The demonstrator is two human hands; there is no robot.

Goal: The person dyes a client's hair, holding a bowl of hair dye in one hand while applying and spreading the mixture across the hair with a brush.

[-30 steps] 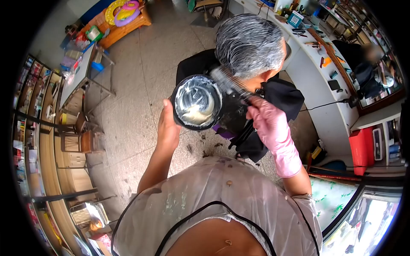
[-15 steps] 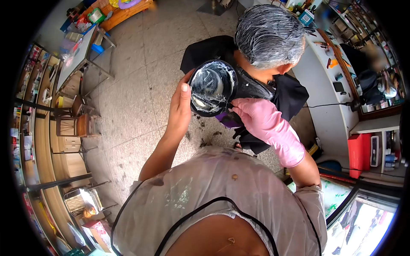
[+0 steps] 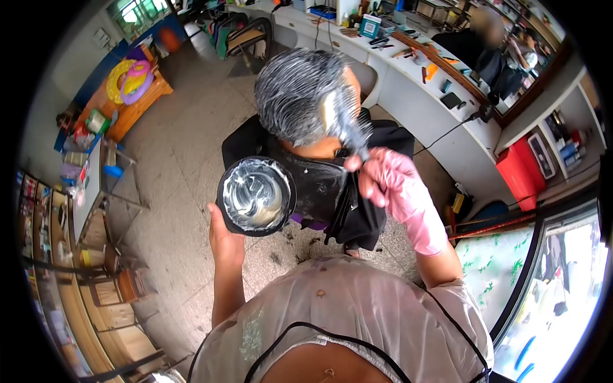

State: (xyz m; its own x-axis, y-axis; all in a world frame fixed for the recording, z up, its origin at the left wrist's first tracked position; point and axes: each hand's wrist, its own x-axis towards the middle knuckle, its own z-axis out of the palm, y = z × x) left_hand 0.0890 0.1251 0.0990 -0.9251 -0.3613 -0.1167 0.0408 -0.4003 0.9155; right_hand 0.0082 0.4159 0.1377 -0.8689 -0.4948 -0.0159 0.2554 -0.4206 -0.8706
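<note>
My left hand (image 3: pixel 227 239) grips a black mixing bowl (image 3: pixel 288 214) by its rim and side, thumb up. White cream, streaked and partly yellowish, coats the bowl's inside. In a pink glove, my right hand (image 3: pixel 389 179) is closed on the handle of a dark tint brush (image 3: pixel 354 137), which is blurred by motion. White cream sits at the brush's head, against the side of a seated person's hair (image 3: pixel 290 89). That hair is coated in whitish cream and combed into streaks. A black cape (image 3: pixel 377 217), smeared with cream, covers the person's shoulders.
To the right runs a white counter (image 3: pixel 415 76) with combs and tools below a mirror. A red box (image 3: pixel 523 172) stands in shelving there. At left are a table (image 3: pixel 89 185), wooden chairs (image 3: pixel 131 284) and a bench (image 3: pixel 140 102) with swim rings. Dark hair clippings lie on the floor.
The brush has gone from inside the bowl up to the person's hair with my right hand. The view has turned, and the bowl now shows lower and further left, still in my left hand.
</note>
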